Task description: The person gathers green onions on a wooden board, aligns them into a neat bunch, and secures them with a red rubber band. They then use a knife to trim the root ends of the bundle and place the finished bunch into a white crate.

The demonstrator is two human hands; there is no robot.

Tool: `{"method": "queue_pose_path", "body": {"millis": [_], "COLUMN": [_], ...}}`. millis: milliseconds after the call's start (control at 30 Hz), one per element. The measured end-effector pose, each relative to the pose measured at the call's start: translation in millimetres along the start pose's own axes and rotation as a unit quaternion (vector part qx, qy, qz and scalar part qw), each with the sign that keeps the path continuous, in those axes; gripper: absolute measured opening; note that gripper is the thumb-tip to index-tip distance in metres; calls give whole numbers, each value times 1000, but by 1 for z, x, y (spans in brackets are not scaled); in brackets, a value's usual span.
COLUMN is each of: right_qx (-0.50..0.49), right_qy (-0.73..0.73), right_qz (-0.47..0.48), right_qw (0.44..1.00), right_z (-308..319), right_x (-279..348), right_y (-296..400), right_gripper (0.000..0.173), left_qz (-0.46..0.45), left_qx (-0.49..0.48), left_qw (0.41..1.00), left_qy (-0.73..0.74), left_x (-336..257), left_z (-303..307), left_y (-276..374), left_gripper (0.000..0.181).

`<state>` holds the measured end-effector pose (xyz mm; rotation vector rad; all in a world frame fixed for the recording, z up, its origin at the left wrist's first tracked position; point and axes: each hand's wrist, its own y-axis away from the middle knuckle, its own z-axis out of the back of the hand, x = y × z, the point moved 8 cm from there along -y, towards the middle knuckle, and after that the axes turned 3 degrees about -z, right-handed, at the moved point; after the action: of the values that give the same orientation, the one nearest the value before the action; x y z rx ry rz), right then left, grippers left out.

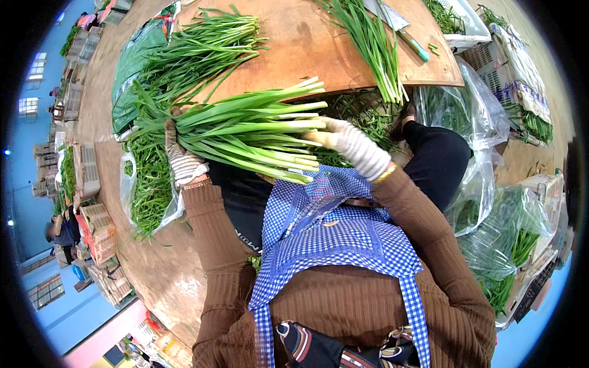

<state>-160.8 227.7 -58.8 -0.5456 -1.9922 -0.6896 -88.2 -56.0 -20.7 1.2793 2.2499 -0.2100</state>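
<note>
A bunch of garlic chives (pixel 248 126) lies across my left hand (pixel 177 142), which grips it around the leafy part. The pale stem ends point right. My right hand (pixel 347 142), in a striped glove with bare-looking fingertips, is bent in at those ends, its fingers pinching some stems. Beyond the bunch is a wooden board (pixel 294 46). On its left lies a loose heap of chives (pixel 207 50). A smaller bundle (pixel 375 55) hangs over its near edge at the right, beside a cleaver (pixel 407 39) with a teal-tipped handle.
Under the board, trimmed leaves (pixel 363 119) cover the floor. A clear plastic bag of greens (pixel 149 184) stands at left, beside a green sack (pixel 133 78). More plastic bags (pixel 464 106) and a white crate (pixel 474 32) are at right. People and stacked crates (pixel 87 168) line the far left.
</note>
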Motion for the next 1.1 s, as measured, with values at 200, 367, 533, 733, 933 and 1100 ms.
{"method": "queue_pose_path", "body": {"millis": [200,367,533,733,933,1100], "right_qx": [-87,-217,61,154,139,83], "right_qy": [-176,36,84,-33,-215,-150], "right_qz": [26,-31,7,-10,-30,-59], "right_qw": [980,975,995,987,966,983], "right_z": [16,100,15,-37,-32,-5], "right_x": [-29,-34,-5,3,-20,-26], "right_y": [-11,11,-9,-19,-22,-14], "right_gripper": [22,23,37,36,33,15], "left_qz": [-40,-33,-25,-35,-40,0], "left_qx": [-51,-8,-57,-16,-42,34], "left_qw": [996,999,996,996,993,997], "left_qy": [-65,-40,-58,-82,-105,-63], "left_x": [1,-8,-6,3,4,20], "left_z": [10,12,32,10,14,-6], "left_y": [0,3,-4,2,5,6], "left_gripper": [31,30,39,31,40,36]}}
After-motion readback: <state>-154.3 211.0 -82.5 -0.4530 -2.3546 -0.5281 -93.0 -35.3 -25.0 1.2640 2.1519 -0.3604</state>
